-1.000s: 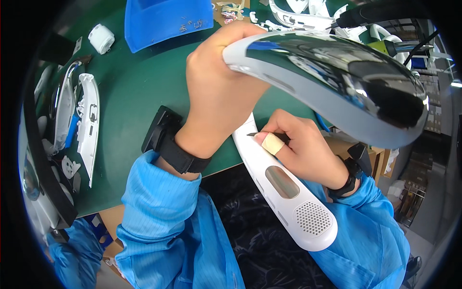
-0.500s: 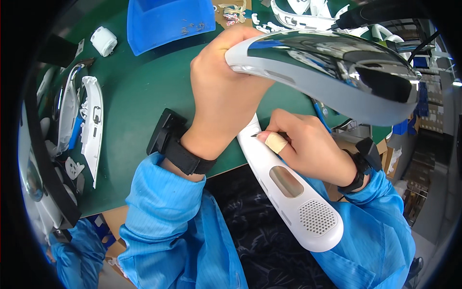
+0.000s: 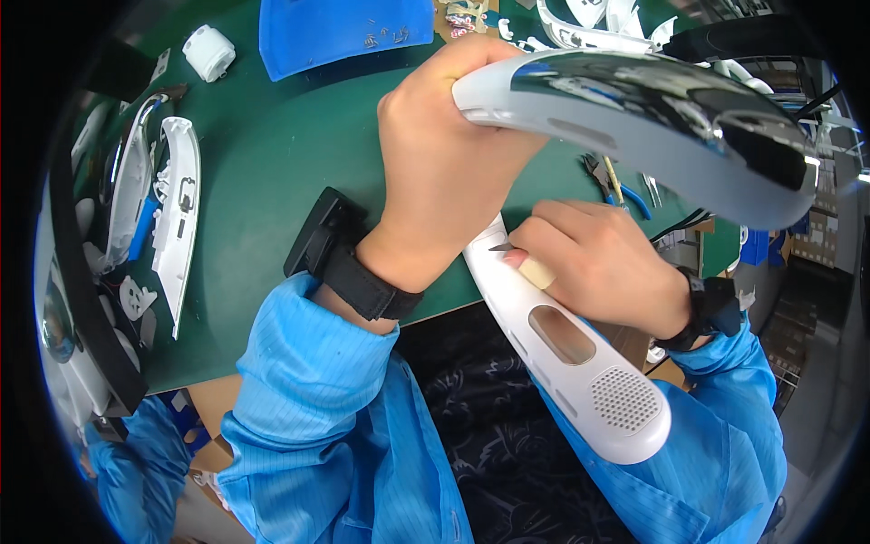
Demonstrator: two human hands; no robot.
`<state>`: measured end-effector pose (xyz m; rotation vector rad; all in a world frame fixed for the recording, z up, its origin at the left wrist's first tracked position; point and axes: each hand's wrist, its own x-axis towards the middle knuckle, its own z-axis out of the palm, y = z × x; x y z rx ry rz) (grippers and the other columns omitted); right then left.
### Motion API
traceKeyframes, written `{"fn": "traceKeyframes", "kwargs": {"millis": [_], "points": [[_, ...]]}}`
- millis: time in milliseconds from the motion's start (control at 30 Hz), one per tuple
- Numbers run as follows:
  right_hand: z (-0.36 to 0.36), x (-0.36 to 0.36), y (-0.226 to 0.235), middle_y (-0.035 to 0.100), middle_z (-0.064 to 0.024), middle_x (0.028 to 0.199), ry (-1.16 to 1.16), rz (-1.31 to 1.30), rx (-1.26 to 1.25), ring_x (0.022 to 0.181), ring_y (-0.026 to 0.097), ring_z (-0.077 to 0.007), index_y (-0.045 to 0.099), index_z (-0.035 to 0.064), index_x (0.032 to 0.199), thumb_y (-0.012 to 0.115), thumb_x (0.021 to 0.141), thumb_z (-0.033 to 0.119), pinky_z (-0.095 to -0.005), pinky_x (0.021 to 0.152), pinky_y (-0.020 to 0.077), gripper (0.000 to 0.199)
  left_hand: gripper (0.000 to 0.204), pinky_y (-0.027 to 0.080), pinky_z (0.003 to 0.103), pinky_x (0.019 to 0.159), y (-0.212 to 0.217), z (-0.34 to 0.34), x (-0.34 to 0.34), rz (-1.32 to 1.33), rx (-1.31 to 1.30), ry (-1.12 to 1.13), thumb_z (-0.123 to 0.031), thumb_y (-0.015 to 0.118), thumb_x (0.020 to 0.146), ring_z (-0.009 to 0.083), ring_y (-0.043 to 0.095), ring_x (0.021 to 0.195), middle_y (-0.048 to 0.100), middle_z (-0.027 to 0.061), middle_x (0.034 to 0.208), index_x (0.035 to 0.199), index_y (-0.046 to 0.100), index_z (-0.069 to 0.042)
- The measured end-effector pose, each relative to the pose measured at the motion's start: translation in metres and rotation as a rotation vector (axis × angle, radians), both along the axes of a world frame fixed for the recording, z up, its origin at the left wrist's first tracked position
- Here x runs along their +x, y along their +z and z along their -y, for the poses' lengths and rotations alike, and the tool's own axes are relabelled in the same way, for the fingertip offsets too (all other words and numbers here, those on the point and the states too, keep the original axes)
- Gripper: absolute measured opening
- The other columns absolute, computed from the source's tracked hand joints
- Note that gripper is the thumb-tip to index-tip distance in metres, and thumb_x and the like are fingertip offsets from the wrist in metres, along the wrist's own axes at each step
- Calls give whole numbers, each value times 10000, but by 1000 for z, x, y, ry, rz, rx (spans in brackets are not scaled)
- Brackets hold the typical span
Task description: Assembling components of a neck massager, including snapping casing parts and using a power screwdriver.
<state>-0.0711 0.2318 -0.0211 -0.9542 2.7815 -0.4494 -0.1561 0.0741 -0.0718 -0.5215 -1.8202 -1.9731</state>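
My left hand is closed around a curved white device. One part of it reaches right with a glossy black, mirror-like panel over a grey-white band. A white lower arm slants down over my lap, with an oval window and a round-holed grille. My grip hides where the two parts meet. A small dark pointed blade sticks out of my right hand, pinched at its fingertips. Its tip lies at the white arm's upper surface. A tan strip wraps one finger.
A blue bin with small metal pieces stands at the back of the green table. White shells lie at left, near a white cylindrical part. Blue-handled pliers rest beyond my right hand. Another blue sleeve shows lower left.
Both hands and the device sit slightly further right in the picture, and the background has shifted too. The pliers now show more fully. More of the blade is visible at the white arm.
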Motion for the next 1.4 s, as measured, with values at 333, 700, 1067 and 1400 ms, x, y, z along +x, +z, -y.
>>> {"fn": "traceKeyframes", "kwargs": {"millis": [333,700,1067,1400], "points": [[-3,-10,-5,519,-32,733,281,-262,55,648,572,-185,606,53,878,665,688,143,-305,557,469,218,247,535,270,596,-12,-12,-1,72,71,33,-12,812,694,166,690,627,711,82,744,911,697,-42],[3,-7,-2,581,-96,697,29,-19,-113,638,600,-266,620,23,849,693,831,134,-379,580,479,134,251,492,218,625,-26,2,-5,-78,-244,49,58,758,745,42,532,618,618,1,657,971,651,42],[14,-3,6,631,-180,705,-453,509,-337,578,606,-301,618,-29,809,729,875,80,-380,538,456,168,362,517,219,673,-10,-3,0,84,21,-107,46,795,753,48,616,754,717,5,857,1099,689,21],[9,1,3,656,-186,755,-361,329,-266,650,636,-355,633,-4,833,725,895,133,-425,601,484,176,449,477,212,621,1,0,4,50,-83,-56,64,763,739,37,553,654,653,-12,712,1176,666,37]]}}
